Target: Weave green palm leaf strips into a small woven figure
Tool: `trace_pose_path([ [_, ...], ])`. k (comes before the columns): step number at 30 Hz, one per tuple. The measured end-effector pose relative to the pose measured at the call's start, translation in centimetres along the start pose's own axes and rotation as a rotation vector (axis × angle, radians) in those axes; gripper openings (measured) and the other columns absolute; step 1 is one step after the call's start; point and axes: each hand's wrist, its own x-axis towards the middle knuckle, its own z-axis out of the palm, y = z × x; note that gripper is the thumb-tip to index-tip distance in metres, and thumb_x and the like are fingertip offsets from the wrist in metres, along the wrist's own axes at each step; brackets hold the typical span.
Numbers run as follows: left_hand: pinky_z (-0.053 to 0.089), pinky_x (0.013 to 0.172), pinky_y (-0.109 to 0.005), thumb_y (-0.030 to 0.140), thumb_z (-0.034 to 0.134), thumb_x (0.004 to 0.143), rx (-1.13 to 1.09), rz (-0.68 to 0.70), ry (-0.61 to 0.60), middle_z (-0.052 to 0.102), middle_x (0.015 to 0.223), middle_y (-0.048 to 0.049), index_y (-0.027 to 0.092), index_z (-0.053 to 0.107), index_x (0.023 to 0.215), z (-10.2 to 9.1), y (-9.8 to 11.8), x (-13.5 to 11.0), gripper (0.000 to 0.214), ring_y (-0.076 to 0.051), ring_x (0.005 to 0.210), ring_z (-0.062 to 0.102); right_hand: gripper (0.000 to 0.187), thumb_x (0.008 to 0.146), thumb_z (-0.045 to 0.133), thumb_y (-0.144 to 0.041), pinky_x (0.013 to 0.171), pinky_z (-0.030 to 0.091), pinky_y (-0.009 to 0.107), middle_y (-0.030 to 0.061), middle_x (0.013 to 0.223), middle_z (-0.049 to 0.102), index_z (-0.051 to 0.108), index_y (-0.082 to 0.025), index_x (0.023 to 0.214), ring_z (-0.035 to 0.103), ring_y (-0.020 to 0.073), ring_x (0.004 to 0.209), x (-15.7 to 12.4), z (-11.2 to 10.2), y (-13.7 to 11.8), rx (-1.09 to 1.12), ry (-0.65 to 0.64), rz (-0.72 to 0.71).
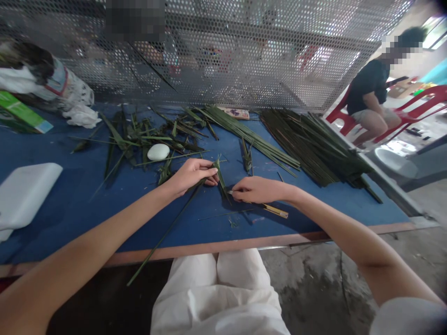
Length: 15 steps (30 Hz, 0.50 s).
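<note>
My left hand [193,177] pinches a folded green palm leaf piece [222,182] above the blue tabletop, its pointed end angled down to the right. A long thin leaf strip [165,235] trails from below that hand over the table's front edge. My right hand [260,190] is closed around a yellow utility knife [276,211], whose handle sticks out to the right. The knife's tip shows just left of my fingers, close to the leaf piece; whether they touch I cannot tell. Behind my hands lies another folded leaf piece [246,158].
Woven leaf pieces [131,135] lie at the back left beside a white egg-shaped object [158,152]. Leaf strips [244,128] and a dark leaf bundle [307,144] spread at the back right. A white plastic object [31,193] sits left. A perforated metal panel [223,60] stands behind; a seated person [372,90] is beyond.
</note>
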Motion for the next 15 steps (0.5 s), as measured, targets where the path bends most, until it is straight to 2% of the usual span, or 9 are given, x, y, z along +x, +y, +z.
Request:
trace_pose_path([
  [8,0.059,0.075,-0.033,0.04,0.072,0.076,-0.002,0.025,0.018,0.069,0.076,-0.0091,0.012,0.068,0.075,-0.7,-0.5,0.4,0.028,-0.018,0.071,0.067,0.025,0.089,0.042,-0.024,0.06,0.029,0.025,-0.0013,0.063,0.05,0.054,-0.015,0.068,0.041,0.0099,0.059,-0.2,-0.4,-0.4,-0.019,-0.041,0.005],
  [13,0.056,0.073,-0.029,0.039,0.072,0.076,-0.034,0.061,0.124,0.068,0.075,-0.0075,0.012,0.066,0.075,-1.5,0.6,0.3,0.028,-0.016,0.07,0.066,0.023,0.087,0.045,-0.022,0.059,0.03,0.024,-0.0012,0.063,0.052,0.055,-0.014,0.068,0.042,0.0094,0.057,-0.2,-0.6,-0.6,0.022,-0.056,0.001],
  [15,0.055,0.069,-0.028,0.039,0.072,0.076,-0.063,0.074,0.132,0.067,0.076,-0.0064,0.012,0.065,0.077,-1.8,1.0,0.3,0.027,-0.015,0.067,0.065,0.024,0.089,0.045,-0.024,0.058,0.031,0.024,-0.0016,0.061,0.052,0.055,-0.014,0.068,0.044,0.0096,0.057,-0.2,-0.6,-0.5,0.076,-0.065,-0.007],
])
